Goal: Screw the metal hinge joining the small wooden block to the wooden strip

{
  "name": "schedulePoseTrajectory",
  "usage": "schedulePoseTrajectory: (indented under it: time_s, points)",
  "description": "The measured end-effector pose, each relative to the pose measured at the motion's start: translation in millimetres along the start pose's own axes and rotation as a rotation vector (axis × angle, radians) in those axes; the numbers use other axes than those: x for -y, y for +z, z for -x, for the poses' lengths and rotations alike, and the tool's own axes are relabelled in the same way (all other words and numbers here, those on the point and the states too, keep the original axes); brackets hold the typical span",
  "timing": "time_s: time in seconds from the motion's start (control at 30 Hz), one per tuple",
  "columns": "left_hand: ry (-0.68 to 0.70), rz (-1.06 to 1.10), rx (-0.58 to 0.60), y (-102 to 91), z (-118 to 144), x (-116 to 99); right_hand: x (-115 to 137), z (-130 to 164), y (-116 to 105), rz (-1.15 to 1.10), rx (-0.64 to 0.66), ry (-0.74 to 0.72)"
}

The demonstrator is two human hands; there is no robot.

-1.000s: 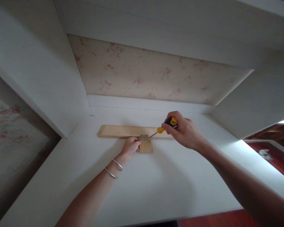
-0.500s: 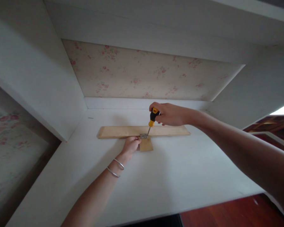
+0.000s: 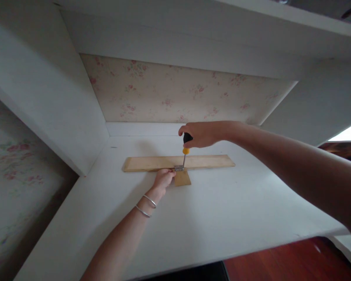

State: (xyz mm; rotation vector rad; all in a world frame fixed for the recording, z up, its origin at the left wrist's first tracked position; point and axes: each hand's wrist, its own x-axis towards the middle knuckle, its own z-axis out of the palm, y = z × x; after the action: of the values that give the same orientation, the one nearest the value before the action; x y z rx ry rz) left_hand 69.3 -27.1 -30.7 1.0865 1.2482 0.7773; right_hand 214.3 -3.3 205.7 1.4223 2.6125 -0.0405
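Note:
A long wooden board lies across a white shelf surface, with a short wooden piece butted against its near edge. A small metal hinge sits where the two meet. My right hand grips the black and yellow handle of a screwdriver, which stands nearly upright with its tip on the hinge. My left hand, with two bangles on its wrist, rests with its fingers closed on the wood beside the hinge and presses there.
White side walls and a white top panel enclose the shelf. Floral wallpaper covers the back. A red-brown wooden floor shows below the shelf's front edge.
My right hand has swung the screwdriver from a low slant on the right to nearly upright over the hinge. The left hand has stayed by the hinge.

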Motion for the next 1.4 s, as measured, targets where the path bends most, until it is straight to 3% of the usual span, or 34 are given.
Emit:
schedulePoseTrajectory:
  time_s: [0.13, 0.23, 0.33, 0.4, 0.5, 0.63, 0.83, 0.97, 1.13, 1.23, 1.4]
  points:
    - [-0.002, 0.0, 0.003, -0.1, 1.0, -1.2, 6.3, -2.8, -14.0, 0.013, 0.152, 0.138]
    - [-0.002, 0.003, 0.004, -0.7, 1.3, -2.2, 8.4, -5.4, -21.6, -0.025, 0.176, 0.263]
    - [-0.003, 0.002, 0.004, -1.3, 0.7, -2.3, 5.3, -8.7, -25.6, -0.132, 0.164, 0.175]
    - [0.0, 0.0, 0.001, -1.6, 0.1, -1.5, 2.2, -11.7, -27.0, -0.088, 0.169, 0.111]
    - [0.007, -0.005, -0.006, -1.8, -0.7, 0.2, -0.3, -15.9, -28.0, 0.003, 0.169, 0.128]
    - [0.011, -0.005, -0.002, -2.3, -0.7, 0.9, 1.8, -18.5, -29.8, -0.027, 0.215, 0.061]
    - [0.004, 0.0, -0.003, -2.1, -0.1, -0.8, 8.2, -19.3, -29.8, -0.04, 0.283, 0.338]
    - [-0.003, 0.005, 0.001, -1.7, -1.2, -0.3, 10.9, -19.3, -28.7, -0.099, 0.325, 0.225]
    - [-0.013, 0.02, 0.005, -2.5, -0.1, -1.5, 10.9, -22.9, -26.3, 0.08, 0.315, 0.305]
    - [-0.012, 0.021, 0.011, -2.8, -0.6, -0.8, 9.6, -22.7, -23.0, 0.03, 0.26, 0.224]
    - [-0.004, 0.021, 0.004, -2.7, -3.3, 2.0, 12.0, -21.8, -21.1, 0.1, 0.352, 0.266]
